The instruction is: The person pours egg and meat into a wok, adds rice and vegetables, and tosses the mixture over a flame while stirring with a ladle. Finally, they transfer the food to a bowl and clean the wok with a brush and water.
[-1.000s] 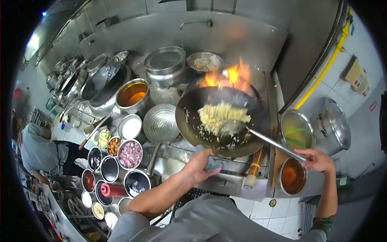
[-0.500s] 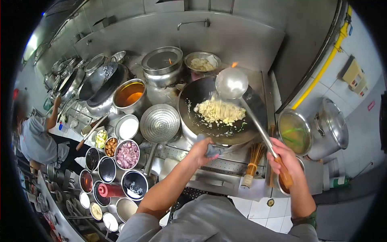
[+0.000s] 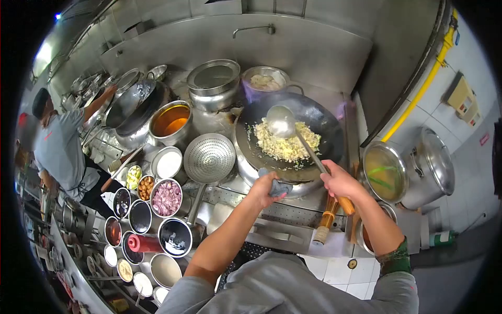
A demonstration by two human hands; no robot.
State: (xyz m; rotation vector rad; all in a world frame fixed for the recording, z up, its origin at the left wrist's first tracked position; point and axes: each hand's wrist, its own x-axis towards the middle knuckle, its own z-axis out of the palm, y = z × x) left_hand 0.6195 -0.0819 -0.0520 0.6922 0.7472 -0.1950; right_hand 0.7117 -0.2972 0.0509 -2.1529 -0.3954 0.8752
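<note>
My left hand (image 3: 265, 189) is closed round a folded grey cloth (image 3: 277, 187) at the near rim of the black wok (image 3: 327, 125). The wok's grip under the cloth is hidden. A long metal ladle (image 3: 281, 121) is in my right hand (image 3: 339, 180), whose fingers wrap the shaft just above the wooden end. The ladle's bowl rests against a heap of pale yellow, crumbly food (image 3: 290, 145) that resembles egg fried rice with green bits.
Left of the wok lie a perforated strainer (image 3: 210, 158), a pot of orange liquid (image 3: 171, 122) and several seasoning tins. A bamboo brush (image 3: 326, 220) sits in front, a pot of greenish liquid (image 3: 384, 172) at right. Another person (image 3: 63, 146) stands far left.
The ladle has come down from above the wok onto the food, and my right hand has moved left and up. The tossed food has settled. The other person's arm now reaches out higher.
</note>
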